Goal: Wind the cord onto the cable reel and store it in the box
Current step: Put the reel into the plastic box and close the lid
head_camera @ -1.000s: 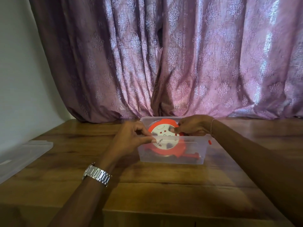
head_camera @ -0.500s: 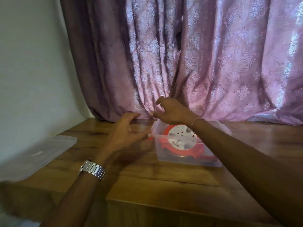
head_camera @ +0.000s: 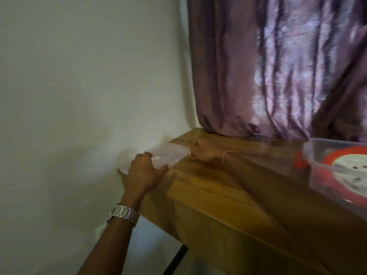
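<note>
A plain off-white wall (head_camera: 79,76) fills the left half of the view, evenly lit with a soft shadow low down. At the back hangs a mauve patterned curtain (head_camera: 278,66) in heavy folds, its hem resting on the rear edge of the wooden tabletop (head_camera: 208,185). Light glows through the cloth toward the right, so a window probably lies behind it. The tabletop is warm brown with visible grain. A dark table leg (head_camera: 176,259) shows beneath its near edge.
</note>
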